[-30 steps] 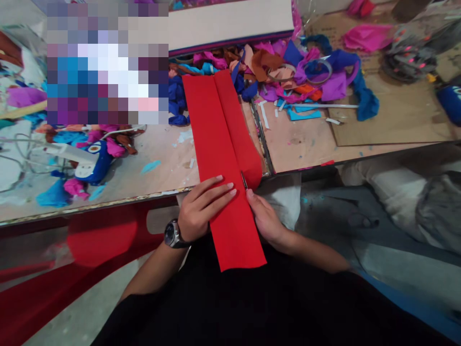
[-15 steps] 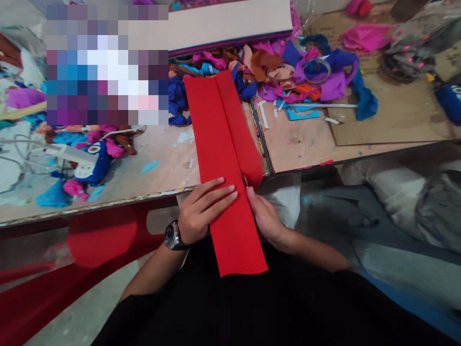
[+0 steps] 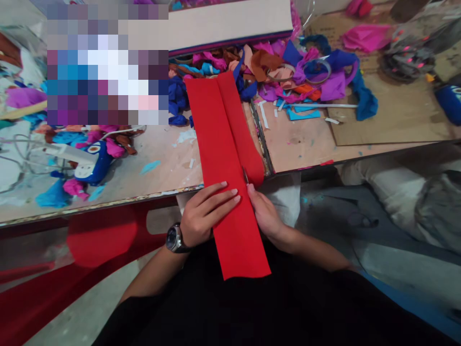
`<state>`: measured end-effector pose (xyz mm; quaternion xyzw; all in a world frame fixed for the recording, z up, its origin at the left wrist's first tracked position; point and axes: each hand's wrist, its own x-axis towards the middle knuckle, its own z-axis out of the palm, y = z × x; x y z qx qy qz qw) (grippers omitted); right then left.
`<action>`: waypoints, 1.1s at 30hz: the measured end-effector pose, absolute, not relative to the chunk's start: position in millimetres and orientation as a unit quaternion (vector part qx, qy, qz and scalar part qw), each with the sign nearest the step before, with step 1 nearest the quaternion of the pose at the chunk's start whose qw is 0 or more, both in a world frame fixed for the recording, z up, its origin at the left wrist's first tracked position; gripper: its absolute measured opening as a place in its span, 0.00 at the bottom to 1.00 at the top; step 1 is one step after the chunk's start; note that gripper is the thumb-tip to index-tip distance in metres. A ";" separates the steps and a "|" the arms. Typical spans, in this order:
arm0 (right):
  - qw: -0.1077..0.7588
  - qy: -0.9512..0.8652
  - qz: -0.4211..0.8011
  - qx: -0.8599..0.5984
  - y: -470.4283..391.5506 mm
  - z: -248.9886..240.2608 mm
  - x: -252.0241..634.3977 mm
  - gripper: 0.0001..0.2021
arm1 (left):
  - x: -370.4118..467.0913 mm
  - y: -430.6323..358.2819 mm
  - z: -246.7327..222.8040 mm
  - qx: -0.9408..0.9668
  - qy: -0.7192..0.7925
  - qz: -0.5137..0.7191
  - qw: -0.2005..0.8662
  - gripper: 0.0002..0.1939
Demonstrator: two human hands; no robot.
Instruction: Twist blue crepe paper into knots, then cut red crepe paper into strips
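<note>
A long red strip (image 3: 216, 134), paper-like or cloth, runs from the table down over its front edge towards my body. A slit divides it lengthwise, and the right-hand piece (image 3: 239, 120) curls back at its near end. My left hand (image 3: 207, 211), with a watch on the wrist, holds the strip from the left, fingers laid across the top; its thumb is hidden. On the right edge, my right hand (image 3: 268, 214) is closed around scissors (image 3: 245, 175). Only their narrow metal tip shows, at the lower end of the slit; the handles are hidden.
Crumpled coloured scraps (image 3: 266, 65) and tape rolls (image 3: 317, 71) lie behind the strip. A long pale box (image 3: 230, 21) stands at the back. To the left is a blue device with white cables (image 3: 94, 163); cardboard (image 3: 389, 115) lies at right. Part of the view is pixelated.
The red strip has shifted slightly towards me and to the right, my left hand moving with it. My right hand and the scissors have barely moved.
</note>
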<state>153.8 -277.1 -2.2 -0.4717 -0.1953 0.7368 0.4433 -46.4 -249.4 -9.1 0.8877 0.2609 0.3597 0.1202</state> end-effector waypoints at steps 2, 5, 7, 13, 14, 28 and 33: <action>0.441 -0.199 0.741 -0.465 -276.8 -2.9 153.9 0.31 | -46.3 -249.7 -9.4 0.887 0.263 0.359 0.120 0.23; 0.441 -0.197 0.747 -0.457 -277.0 -4.2 154.1 0.32 | -45.5 -250.0 -9.7 0.886 0.265 0.361 0.120 0.24; 0.444 -0.196 0.745 -0.458 -277.4 -4.7 154.1 0.31 | -45.2 -250.0 -9.9 0.885 0.266 0.363 0.119 0.24; 0.450 -0.203 0.734 -0.468 -278.1 -2.8 153.7 0.30 | -47.2 -249.2 -11.9 0.886 0.266 0.362 0.117 0.25; 0.450 -0.203 0.731 -0.471 -278.0 -2.3 153.7 0.30 | -47.5 -249.0 -12.0 0.886 0.266 0.362 0.114 0.25; 0.445 -0.204 0.729 -0.478 -277.6 -2.5 153.9 0.31 | -46.4 -250.4 -9.8 0.888 0.261 0.361 0.110 0.24; 0.444 -0.204 0.728 -0.481 -277.3 -3.3 154.2 0.31 | -46.7 -250.5 -9.4 0.889 0.255 0.365 0.109 0.24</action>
